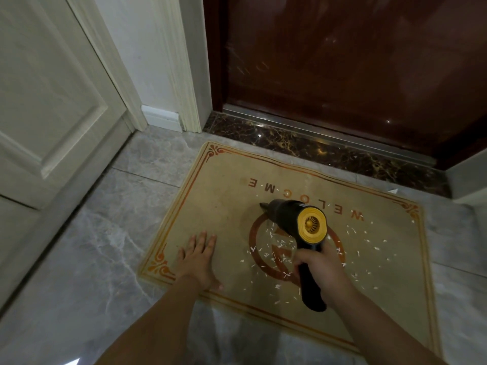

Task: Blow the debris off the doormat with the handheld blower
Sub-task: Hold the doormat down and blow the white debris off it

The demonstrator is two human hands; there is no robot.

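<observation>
The handheld blower (297, 225), black w/ a yellow rear intake, is being held above the doormat (210, 206), approx. over its round centre emblem, nozzle aimed away toward the dark red door (355, 61). Its black grip is being gripped by the right hand (320, 270), fingers wrapped fully round it. White debris (279, 248) is being seen scattered across the mat's middle & right side, mostly around the emblem. The left hand (197, 259) is being pressed flat on the mat's near-left area, fingers straight, slightly spread, nothing held. The mat is being seen on grey tiled floor (92, 259), beside a dark marble threshold (316, 151); a white door (47, 101) is at left.
</observation>
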